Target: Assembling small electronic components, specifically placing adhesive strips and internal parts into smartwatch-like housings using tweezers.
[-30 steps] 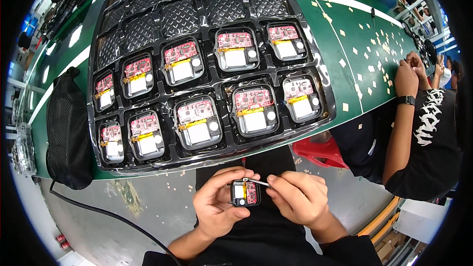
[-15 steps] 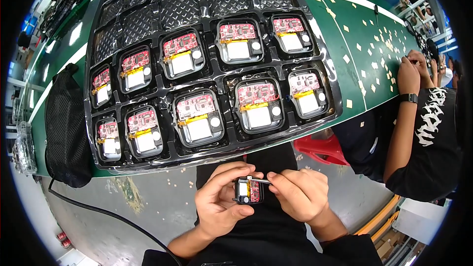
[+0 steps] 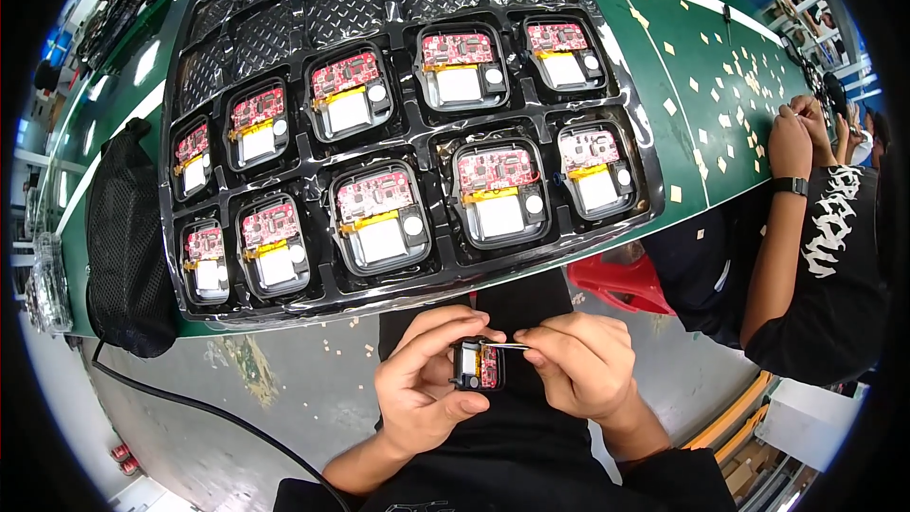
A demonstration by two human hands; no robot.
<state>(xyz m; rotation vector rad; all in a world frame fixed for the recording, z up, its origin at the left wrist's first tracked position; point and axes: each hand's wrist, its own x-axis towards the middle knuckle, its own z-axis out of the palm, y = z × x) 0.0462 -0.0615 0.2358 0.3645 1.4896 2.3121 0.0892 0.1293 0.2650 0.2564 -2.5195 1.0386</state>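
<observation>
My left hand (image 3: 423, 387) is closed around the edges of a small black open-backed device (image 3: 490, 370), held above my lap just off the table's near edge. Inside the device show a red circuit board, a white block like a battery and a yellow strip. A thin pair of metal tweezers (image 3: 509, 346) is pinched between the thumb and fingers of my right hand (image 3: 585, 360). Its tips reach the device's upper side, by the board and the yellow strip. What exactly the tips touch is too small to tell.
A black moulded tray (image 3: 346, 14) on the green table (image 3: 630, 57) holds two rows of similar open devices. To its left lie a black mesh bag (image 3: 133, 237) and a cable (image 3: 218, 412). At right, a co-worker's arm (image 3: 777, 246) is near scattered yellowish paper bits and a red stool (image 3: 621, 283).
The tweezers and my right hand have shifted slightly, and the tweezers' angle on the device differs a little. My left hand keeps its hold. The co-worker's hands have moved slightly.
</observation>
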